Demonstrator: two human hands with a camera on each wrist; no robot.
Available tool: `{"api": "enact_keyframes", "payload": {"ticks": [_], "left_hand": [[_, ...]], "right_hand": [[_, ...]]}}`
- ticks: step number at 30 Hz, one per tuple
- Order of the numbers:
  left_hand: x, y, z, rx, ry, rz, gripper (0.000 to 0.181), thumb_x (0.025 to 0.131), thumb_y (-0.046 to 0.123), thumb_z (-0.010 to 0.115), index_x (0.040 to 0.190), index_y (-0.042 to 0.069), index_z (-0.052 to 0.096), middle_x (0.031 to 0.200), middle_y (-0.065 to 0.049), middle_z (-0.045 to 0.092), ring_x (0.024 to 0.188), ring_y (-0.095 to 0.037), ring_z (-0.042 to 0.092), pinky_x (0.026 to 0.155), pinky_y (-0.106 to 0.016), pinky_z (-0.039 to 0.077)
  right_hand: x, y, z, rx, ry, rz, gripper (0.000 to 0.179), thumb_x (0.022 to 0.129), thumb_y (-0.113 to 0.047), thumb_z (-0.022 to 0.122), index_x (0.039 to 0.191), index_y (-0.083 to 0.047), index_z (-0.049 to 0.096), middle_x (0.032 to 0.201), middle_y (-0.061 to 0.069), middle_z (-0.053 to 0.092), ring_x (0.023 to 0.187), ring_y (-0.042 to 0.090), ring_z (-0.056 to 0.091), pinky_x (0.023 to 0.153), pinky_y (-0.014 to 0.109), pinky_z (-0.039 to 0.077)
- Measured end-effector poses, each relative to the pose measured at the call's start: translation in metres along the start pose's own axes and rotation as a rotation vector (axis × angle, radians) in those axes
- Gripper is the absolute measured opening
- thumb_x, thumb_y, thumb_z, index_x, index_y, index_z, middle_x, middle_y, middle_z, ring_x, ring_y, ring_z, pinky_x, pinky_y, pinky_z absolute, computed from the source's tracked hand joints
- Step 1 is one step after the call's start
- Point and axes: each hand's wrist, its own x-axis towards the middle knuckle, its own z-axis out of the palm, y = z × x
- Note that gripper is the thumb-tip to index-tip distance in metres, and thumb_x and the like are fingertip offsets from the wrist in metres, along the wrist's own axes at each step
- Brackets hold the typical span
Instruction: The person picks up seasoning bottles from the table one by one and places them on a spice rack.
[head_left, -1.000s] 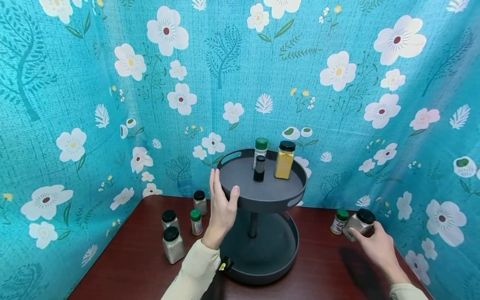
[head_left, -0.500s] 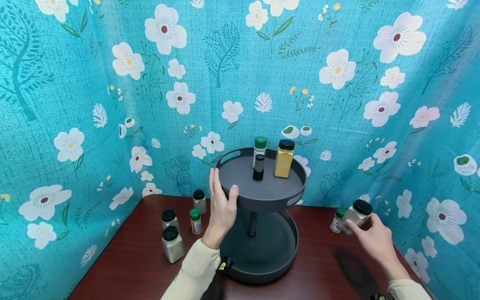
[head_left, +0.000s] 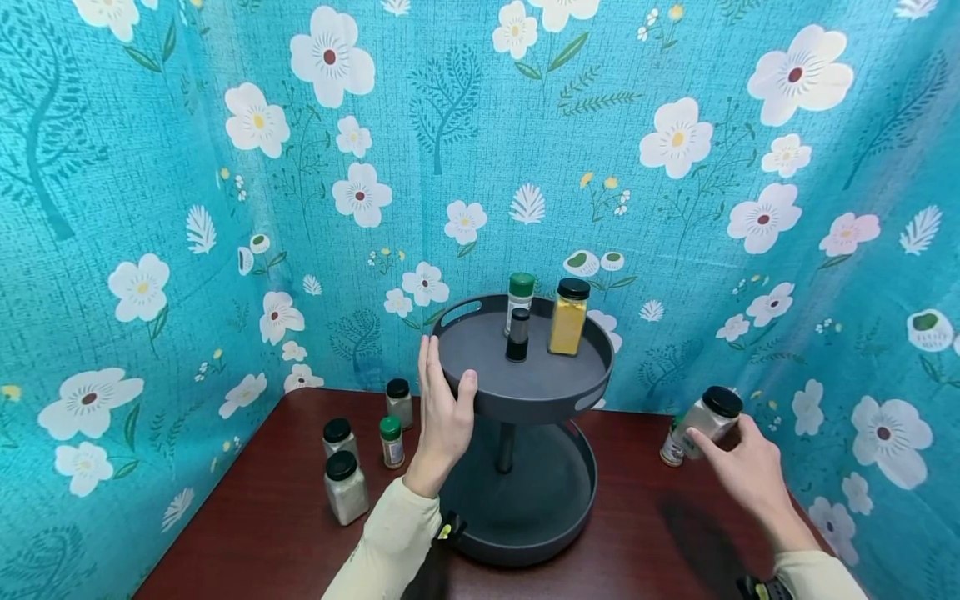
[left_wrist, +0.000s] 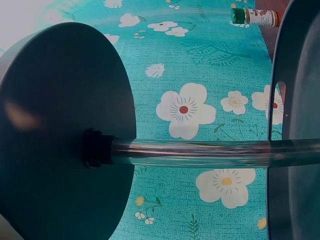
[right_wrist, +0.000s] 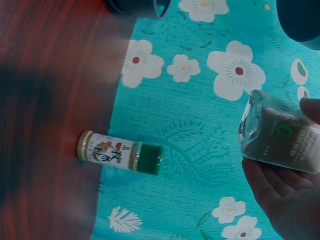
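Note:
My left hand (head_left: 444,425) rests with straight fingers against the left side of the upper tray (head_left: 540,408) of a dark grey two-tier turntable, thumb at its front rim. In the head view my right hand (head_left: 750,471) grips a square clear spice jar (head_left: 703,427) with a black lid, tilted and raised over the table's right side. The right wrist view shows the jar's glass base and greyish-brown contents, with fingers beneath and thumb above. Behind it on the table, a small green-capped spice bottle (right_wrist: 111,151) stands partly hidden in the head view.
On the upper tray stand a green-capped bottle (head_left: 521,298), a small black-and-grey bottle (head_left: 517,337) and a yellow spice jar (head_left: 567,325). A post (head_left: 506,450) joins it to the lower tray (head_left: 525,557). Several spice containers, including a black-lidded jar (head_left: 347,498), stand left. A floral curtain (head_left: 375,250) hangs behind.
My right hand has lifted the black-lidded jar slightly up and to the left, so it now covers more of the green-capped bottle. The left hand stays at the upper tray.

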Motion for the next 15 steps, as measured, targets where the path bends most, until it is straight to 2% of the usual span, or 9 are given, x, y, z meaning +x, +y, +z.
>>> {"api": "enact_keyframes", "payload": {"ticks": [8,15], "left_hand": [[-0.001,0.001,0.0,0.003,-0.002,-0.009,0.072,0.096,0.037,0.042,0.15,0.003,0.01,0.156,-0.009,0.002,0.141,-0.028,0.008,0.109,-0.056,0.015],[-0.001,0.001,-0.001,0.009,-0.003,-0.012,0.072,0.096,0.037,0.043,0.15,0.003,0.011,0.156,-0.009,0.002,0.141,-0.028,0.009,0.109,-0.056,0.016]], "right_hand": [[0.002,-0.015,-0.008,0.024,0.005,-0.014,0.065,0.088,-0.048,0.06,0.12,0.006,0.044,0.105,0.027,0.056,0.089,0.037,0.056,0.06,0.042,0.048],[0.005,-0.026,-0.015,0.036,0.015,-0.066,0.06,0.089,-0.046,0.06,0.118,0.004,0.045,0.104,0.024,0.056,0.087,0.034,0.054,0.057,0.036,0.044]]}}
